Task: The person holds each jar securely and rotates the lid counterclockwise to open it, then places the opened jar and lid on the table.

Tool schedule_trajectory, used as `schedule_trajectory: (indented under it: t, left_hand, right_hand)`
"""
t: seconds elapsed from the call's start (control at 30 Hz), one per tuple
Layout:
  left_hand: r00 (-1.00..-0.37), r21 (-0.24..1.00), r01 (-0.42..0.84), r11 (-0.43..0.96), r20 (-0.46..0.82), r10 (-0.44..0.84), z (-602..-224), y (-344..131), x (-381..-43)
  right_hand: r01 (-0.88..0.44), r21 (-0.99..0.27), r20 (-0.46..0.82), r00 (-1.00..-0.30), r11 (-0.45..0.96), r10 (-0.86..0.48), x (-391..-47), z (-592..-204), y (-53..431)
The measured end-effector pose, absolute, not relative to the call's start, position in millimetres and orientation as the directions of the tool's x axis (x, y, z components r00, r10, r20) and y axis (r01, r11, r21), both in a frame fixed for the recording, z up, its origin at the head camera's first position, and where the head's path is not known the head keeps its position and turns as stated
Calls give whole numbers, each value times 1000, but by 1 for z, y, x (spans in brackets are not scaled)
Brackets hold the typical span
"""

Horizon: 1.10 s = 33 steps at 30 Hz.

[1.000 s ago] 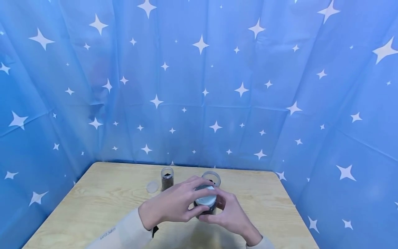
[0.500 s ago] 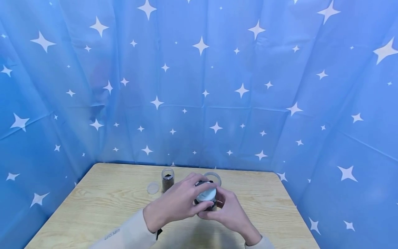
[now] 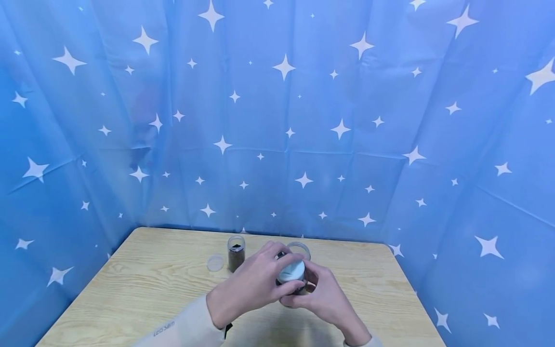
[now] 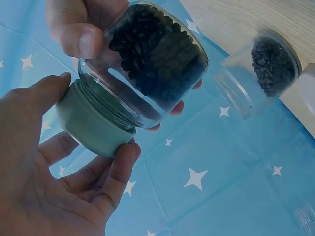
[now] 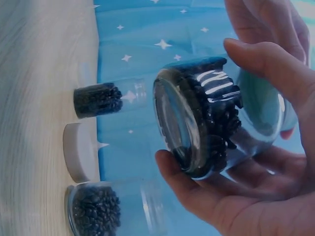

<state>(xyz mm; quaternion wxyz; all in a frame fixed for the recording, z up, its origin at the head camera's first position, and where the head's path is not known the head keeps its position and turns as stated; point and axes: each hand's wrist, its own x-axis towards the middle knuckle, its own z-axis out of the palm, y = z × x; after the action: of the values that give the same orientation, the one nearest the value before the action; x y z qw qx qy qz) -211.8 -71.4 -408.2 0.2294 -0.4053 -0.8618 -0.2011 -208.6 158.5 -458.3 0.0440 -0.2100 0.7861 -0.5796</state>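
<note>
Both hands work on one glass jar (image 4: 157,54) with a pale green lid (image 4: 93,118), held up off the table and tilted in the wrist views. Dark bean-like pieces lie in the jar. My left hand (image 3: 256,279) grips the lid, thumb on one side and fingers on the other, as the left wrist view shows. Around the jar's body curls my right hand (image 3: 325,296), its fingers at the side and base in the right wrist view. In the head view the lid's top (image 3: 291,271) shows between the fingers, while most of the jar is hidden.
A narrow uncapped jar (image 3: 236,255) of dark pieces stands at the back of the wooden table (image 3: 165,279). A clear disc lid (image 3: 215,263) lies beside it. A wider uncapped jar (image 5: 96,209) and a white lid (image 5: 81,152) are behind the hands. Blue star-printed curtain (image 3: 277,111) surrounds the table.
My left fingers have shifted slightly around the green lid, while my right hand keeps its hold on the jar. The head view has drifted a little, so everything sits slightly further right and lower.
</note>
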Motion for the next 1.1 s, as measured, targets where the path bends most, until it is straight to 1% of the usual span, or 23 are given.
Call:
schedule_trajectory:
  t: [0.17, 0.47, 0.73, 0.83, 1.0, 1.1]
  left_hand:
    - [-570, 196, 800, 567, 544, 616, -405, -73, -212]
    - [-556, 233, 821, 522, 533, 637, -397, -77, -214]
    - [-577, 265, 814, 517, 478, 662, -392, -77, -217]
    - [-552, 262, 832, 489, 468, 690, -391, -79, -220]
    - [-479, 245, 878, 412, 456, 750, -391, -81, -225]
    - [-458, 240, 889, 390, 437, 774, -391, -83, -227]
  right_hand:
    - [-262, -935, 160, -914, 239, -374, -209, -457, 160]
    - [-283, -941, 206, -914, 186, -348, -214, -454, 162]
    - [-282, -941, 210, -921, 189, -329, -217, -452, 161]
    - [-282, -939, 209, -922, 196, -325, -217, -451, 161]
    - [-276, -935, 193, -923, 223, -332, -214, -453, 161]
    - [-260, -936, 175, -928, 236, -329, -212, -455, 160]
